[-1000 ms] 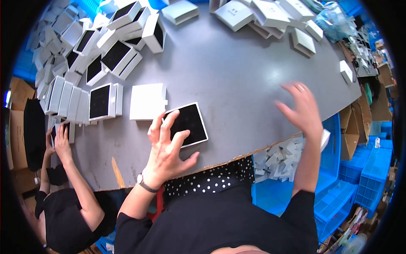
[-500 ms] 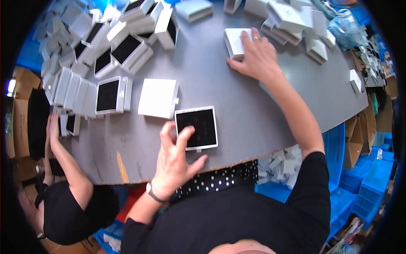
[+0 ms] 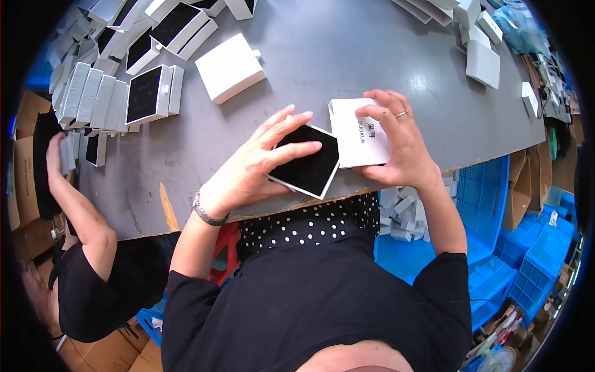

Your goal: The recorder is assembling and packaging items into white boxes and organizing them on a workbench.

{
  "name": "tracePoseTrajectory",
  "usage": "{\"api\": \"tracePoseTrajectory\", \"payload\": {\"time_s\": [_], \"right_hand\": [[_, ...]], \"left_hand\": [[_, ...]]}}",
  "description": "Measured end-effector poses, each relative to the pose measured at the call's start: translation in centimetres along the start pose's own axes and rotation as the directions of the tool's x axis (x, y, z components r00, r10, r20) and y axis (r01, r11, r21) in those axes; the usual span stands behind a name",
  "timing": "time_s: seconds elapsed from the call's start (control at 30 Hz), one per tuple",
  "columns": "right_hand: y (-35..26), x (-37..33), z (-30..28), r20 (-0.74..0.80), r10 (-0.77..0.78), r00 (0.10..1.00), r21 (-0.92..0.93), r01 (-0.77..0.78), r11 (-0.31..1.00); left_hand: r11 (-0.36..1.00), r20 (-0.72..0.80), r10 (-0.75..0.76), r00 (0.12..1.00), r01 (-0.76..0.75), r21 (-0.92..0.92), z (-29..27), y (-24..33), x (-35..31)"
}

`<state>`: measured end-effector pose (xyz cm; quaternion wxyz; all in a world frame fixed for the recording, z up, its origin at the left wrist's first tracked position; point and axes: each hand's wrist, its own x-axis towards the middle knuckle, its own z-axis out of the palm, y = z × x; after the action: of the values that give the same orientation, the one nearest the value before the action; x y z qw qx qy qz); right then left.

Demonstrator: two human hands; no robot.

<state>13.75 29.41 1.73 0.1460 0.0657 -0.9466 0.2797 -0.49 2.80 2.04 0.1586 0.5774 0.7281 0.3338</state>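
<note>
So we've got our left hand (image 3: 251, 164) fanned out over the left side of a black-lined tray (image 3: 317, 167), index fingertip over the dark lining and thumb by the near rim; can't tell if it's actually gripping. Our right hand (image 3: 401, 146) has a white box (image 3: 348, 146) pinched, thumb along the near edge and fingers curled over the far side, right up against the tray's right corner. Both sit near the front edge of the grey table (image 3: 297, 68). Just beyond our left hand there's another white box (image 3: 228, 68), lid side up with a little tab, and farther left a row of boxes (image 3: 96, 99) standing on edge. A co-worker's hand (image 3: 54, 158) is way over left, and a blue crate (image 3: 403, 248) holds small white pieces below.
</note>
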Motion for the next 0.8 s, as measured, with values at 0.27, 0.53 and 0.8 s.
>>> {"api": "tracePoseTrajectory", "payload": {"time_s": [0.27,0.53,0.8], "right_hand": [[-3.0,-1.2,1.6,-0.076,0.067,0.995,-0.038,-0.07,0.997],[-2.2,-0.9,1.7,-0.055,0.046,0.997,0.09,-0.041,0.995],[-2.2,0.0,1.6,0.071,-0.067,0.995,0.079,0.062,0.995]], "left_hand": [[0.968,-0.186,-0.216,0.959,0.235,0.089,1.9,2.9,-1.2],[0.998,-0.096,-0.065,0.993,0.065,-0.004,1.3,0.8,-0.9],[0.929,-0.2,-0.172,0.965,0.091,-0.359,2.9,1.2,-0.2]]}}
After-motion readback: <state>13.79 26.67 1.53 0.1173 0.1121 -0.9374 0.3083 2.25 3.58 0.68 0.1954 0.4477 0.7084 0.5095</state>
